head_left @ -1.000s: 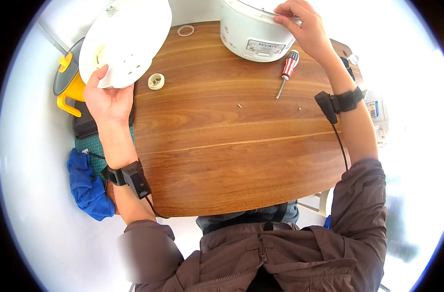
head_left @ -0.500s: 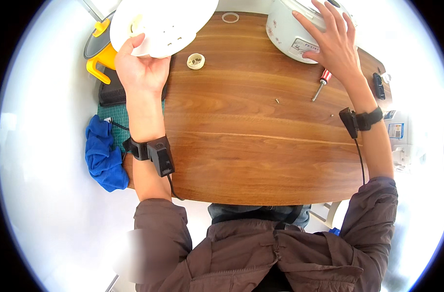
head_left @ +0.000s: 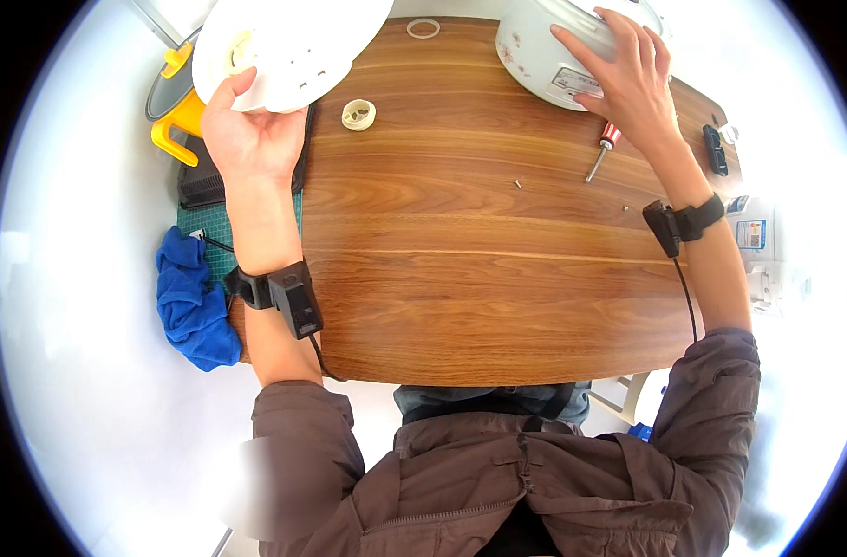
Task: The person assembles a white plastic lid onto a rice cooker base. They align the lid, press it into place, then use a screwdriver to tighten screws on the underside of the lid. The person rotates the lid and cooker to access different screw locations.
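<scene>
Over the bench's (head_left: 479,278) far left corner, left hand (head_left: 256,144) clamps the cover (head_left: 289,46) by its near rim, right hand (head_left: 637,93) splayed at the cooker (head_left: 546,58) by the far edge, contact unclear: support cover's weight, brace cooker.

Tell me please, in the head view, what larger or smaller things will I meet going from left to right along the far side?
Yellow-handled container → white rounded piece → white ring → white cooker → small black object.
</scene>
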Demonstrator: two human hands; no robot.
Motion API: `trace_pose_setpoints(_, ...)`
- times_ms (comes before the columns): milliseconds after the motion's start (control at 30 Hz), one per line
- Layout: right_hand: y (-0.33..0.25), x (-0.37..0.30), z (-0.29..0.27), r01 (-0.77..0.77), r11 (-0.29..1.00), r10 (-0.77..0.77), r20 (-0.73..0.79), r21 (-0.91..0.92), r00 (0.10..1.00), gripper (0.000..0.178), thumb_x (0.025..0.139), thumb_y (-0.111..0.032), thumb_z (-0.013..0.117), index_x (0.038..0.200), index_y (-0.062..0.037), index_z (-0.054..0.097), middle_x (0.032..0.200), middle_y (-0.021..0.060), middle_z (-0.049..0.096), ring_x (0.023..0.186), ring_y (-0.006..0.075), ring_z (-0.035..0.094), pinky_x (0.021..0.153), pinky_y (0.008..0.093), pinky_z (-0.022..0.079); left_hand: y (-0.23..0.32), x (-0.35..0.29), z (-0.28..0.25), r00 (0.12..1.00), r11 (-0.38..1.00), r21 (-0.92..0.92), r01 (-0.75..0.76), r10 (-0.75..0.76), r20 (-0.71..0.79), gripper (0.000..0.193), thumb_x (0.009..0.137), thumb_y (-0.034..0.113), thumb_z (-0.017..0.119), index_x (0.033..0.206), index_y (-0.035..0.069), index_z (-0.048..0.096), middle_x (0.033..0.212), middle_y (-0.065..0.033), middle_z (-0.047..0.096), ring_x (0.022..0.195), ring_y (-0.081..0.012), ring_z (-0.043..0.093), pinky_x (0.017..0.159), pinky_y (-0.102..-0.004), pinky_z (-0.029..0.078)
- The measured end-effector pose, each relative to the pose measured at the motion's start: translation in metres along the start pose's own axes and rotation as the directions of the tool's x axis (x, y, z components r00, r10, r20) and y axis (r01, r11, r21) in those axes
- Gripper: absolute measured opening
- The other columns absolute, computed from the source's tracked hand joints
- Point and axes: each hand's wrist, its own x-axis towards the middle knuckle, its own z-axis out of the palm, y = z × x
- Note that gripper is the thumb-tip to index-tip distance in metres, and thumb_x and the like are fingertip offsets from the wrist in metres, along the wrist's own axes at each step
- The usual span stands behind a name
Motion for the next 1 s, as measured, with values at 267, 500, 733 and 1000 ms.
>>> trace_pose_setpoints(267,0.023,-0.015,0.015,0.037,0.993,-0.027,-0.089,0.116,0.996,0.079,0.066,-0.022,0.090,0.138,-0.0356,0.059,0.143,0.0128,0.041,0.133,0.0353,0.040,0.115,0.0519,0.032,-0.001,-0.002,-0.002,0.999,0.998,-0.064,0.022,-0.019,0.043,0.063,0.089,-0.003,0.052,0.150,0.004,0.039,0.151,-0.0172,0.046,0.141,-0.0379,0.043,0.118,-0.0594,0.036)
trace_pose_setpoints(500,0.029,-0.011,0.005,0.072,0.986,-0.081,0.050,0.153,0.995,0.081,0.068,-0.029,0.089,0.142,-0.0368,0.055,0.143,0.0191,0.036,0.136,0.0410,0.034,0.114,0.0595,0.030,-0.002,-0.003,0.000,1.000,0.999,-0.046,0.027,-0.027,0.013,0.063,0.089,-0.005,0.052,0.150,0.001,0.039,0.152,-0.0204,0.045,0.142,-0.0402,0.041,0.119,-0.0597,0.034)
trace_pose_setpoints(733,0.004,0.000,0.020,0.059,0.983,-0.046,-0.073,0.175,0.996,0.083,0.074,-0.025,0.086,0.146,-0.0409,0.048,0.147,0.0147,0.035,0.140,0.0360,0.034,0.117,0.0597,0.028,-0.007,-0.003,0.009,0.997,0.997,-0.004,0.071,-0.071,0.008,0.062,0.091,-0.005,0.049,0.152,0.002,0.038,0.154,-0.0208,0.044,0.144,-0.0393,0.040,0.118,-0.0588,0.034)
trace_pose_setpoints(1000,-0.052,0.037,0.038,0.099,0.987,-0.044,-0.376,0.127,0.925,0.063,0.082,-0.014,0.072,0.136,-0.0405,0.054,0.137,0.0105,0.049,0.132,0.0283,0.047,0.110,0.0600,0.037,0.006,0.002,0.000,0.998,0.997,0.073,-0.002,0.007,-0.069,0.063,0.090,-0.003,0.051,0.152,0.000,0.037,0.154,-0.0195,0.045,0.143,-0.0376,0.042,0.118,-0.0558,0.035)
